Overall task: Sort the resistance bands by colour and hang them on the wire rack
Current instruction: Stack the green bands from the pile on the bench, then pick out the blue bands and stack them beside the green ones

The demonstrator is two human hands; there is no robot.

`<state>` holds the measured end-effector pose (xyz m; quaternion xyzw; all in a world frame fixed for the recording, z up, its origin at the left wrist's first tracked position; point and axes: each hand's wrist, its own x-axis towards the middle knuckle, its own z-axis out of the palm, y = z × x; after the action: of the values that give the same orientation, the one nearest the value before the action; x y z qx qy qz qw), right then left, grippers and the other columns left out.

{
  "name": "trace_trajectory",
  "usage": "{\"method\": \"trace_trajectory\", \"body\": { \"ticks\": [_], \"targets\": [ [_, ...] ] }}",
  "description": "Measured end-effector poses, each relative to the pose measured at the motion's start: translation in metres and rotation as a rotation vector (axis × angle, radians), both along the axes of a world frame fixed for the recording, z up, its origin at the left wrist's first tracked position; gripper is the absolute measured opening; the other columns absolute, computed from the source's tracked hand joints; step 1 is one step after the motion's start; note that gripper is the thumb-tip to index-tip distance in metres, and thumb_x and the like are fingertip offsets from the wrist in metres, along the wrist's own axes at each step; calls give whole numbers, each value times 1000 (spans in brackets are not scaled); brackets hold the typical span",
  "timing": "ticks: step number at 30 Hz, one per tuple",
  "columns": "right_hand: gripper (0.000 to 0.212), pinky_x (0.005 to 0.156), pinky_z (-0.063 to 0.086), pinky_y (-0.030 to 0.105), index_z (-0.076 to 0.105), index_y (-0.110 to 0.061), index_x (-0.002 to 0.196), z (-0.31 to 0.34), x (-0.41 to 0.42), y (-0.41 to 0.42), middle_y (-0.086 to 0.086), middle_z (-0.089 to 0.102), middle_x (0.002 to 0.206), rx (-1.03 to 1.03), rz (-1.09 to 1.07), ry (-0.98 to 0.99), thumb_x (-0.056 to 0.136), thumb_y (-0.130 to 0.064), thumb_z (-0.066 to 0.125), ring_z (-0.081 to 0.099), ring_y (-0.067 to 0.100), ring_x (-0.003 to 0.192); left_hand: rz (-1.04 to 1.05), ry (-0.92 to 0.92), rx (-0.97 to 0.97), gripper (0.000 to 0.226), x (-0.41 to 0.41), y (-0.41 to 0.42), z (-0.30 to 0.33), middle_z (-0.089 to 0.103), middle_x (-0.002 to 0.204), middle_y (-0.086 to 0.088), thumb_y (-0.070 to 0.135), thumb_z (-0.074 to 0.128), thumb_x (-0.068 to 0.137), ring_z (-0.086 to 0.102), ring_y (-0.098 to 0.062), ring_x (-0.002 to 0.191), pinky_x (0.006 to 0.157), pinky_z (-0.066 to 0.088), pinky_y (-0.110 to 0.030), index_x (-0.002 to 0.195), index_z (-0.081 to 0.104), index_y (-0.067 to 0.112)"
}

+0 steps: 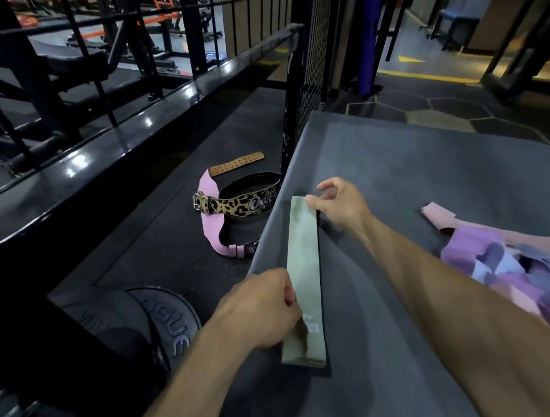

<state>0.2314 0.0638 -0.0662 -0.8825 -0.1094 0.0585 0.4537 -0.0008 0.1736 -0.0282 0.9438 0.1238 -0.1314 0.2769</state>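
Left hand (261, 310) curled round the near part of a pale green band (304, 271), thumb and fingers pinching its left edge, knuckles up. Right hand (338, 204) pinching the far end of that same band between thumb and forefinger, other fingers loosely bent above it. Band stretched flat and lengthwise between both hands, lying on a grey padded platform (427, 165), close to its left edge, near end carrying a small white mark too blurred to read. Both forearms bare, reaching in from the bottom of the view.

To the right on the platform, beside the right forearm, a heap of bands (512, 273) in pink, purple and lilac, loosely tangled, one pink end sticking out toward the middle of the pad.

Down on the dark rubber floor (159, 249) left of the platform, black weight plates (164, 326) lying near the left wrist, raised lettering partly showing. Farther along, a leopard-print belt (237, 204) with a metal buckle, lined in pink, coiled against the platform's side; just beyond it a tan strap (236, 163) with punched holes.

Farther left, a glossy black rail (131, 127) running diagonally, black frames and bars behind. At the platform's far left corner, a black wire rack (310, 85) standing upright. Beyond that, a blue post (369, 39) and yellow floor lines (427, 75)
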Motion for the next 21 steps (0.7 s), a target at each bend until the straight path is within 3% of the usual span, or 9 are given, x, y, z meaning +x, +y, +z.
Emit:
{"method": "trace_trajectory", "body": {
  "ticks": [3, 6, 10, 14, 17, 21],
  "targets": [
    [54, 63, 47, 25, 52, -18, 123, 8, -14, -4, 4, 64, 104, -108, -2, 1, 83, -49, 71, 65, 20, 89, 51, -118, 26, 8, 0, 1, 0, 56, 86, 15, 40, 57, 94, 56, -15, 85, 71, 45, -33, 96, 53, 34],
    [57, 79, 49, 34, 46, -15, 122, 17, -40, -11, 5, 62, 108, -264, 27, 2, 85, -55, 65, 61, 26, 98, 80, -253, 45, 15, 4, 0, -5, 55, 98, 13, 41, 55, 97, 57, -17, 91, 76, 49, -36, 110, 50, 37],
    [41, 79, 50, 37, 49, -19, 105, 18, -82, -26, -1, 66, 95, -291, 93, 14, 85, -51, 63, 60, 23, 91, -20, -266, 79, 44, 10, -1, -16, 41, 127, 9, 34, 54, 98, 41, -20, 118, 90, 53, -45, 138, 41, 46],
    [14, 68, 48, 31, 53, -25, 91, 12, -111, -39, -7, 66, 74, -246, 239, -115, 86, -31, 65, 60, 16, 73, -39, -257, 142, 40, 14, -2, -24, 42, 123, 6, 31, 51, 97, 39, -26, 117, 93, 51, -46, 134, 45, 46],
    [6, 67, 44, 26, 59, -25, 89, 0, -117, -45, -7, 63, 78, -222, 334, -254, 90, -28, 64, 57, 11, 73, -26, -253, 142, 42, 14, -3, -23, 43, 125, 8, 32, 52, 97, 39, -22, 118, 91, 52, -44, 135, 45, 49],
    [5, 71, 41, 23, 63, -29, 93, -8, -119, -48, -6, 59, 84, -221, 355, -299, 94, -34, 61, 54, 9, 78, -26, -191, 174, 42, 16, -6, -19, 43, 131, 6, 32, 48, 97, 37, -23, 123, 96, 50, -45, 136, 46, 47]
  ]
}}
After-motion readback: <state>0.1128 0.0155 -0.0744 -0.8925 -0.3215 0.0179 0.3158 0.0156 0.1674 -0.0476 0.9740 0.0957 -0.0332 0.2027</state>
